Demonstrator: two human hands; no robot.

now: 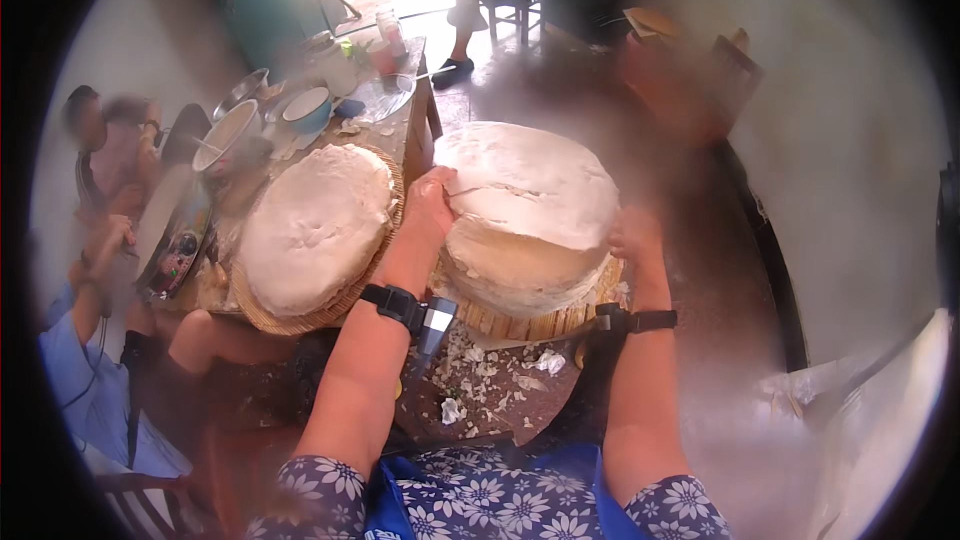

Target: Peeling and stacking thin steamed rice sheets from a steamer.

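Observation:
A thick round stack of thin pale flatbread-like sheets [525, 281] rests on a woven straw tray [487, 324] in front of me. Its top layer [532, 172] is raised along the near side, and a gap shows the tan sheet below. My left hand [433, 199] grips this layer at its left edge. At the opposite edge, my right hand [636, 232] has its fingers curled on the same layer; that hand is slightly blurred. To the left lies a second round stack of sheets [315, 229] on another woven tray [259, 317].
Pale scraps [487, 382] litter the brown surface below the tray. The wooden table [411, 120] at left carries a blue bowl [309, 111], an oval white basin [225, 136] and jars. A person [97, 360] sits at far left; another person's leg [466, 15] shows by the doorway.

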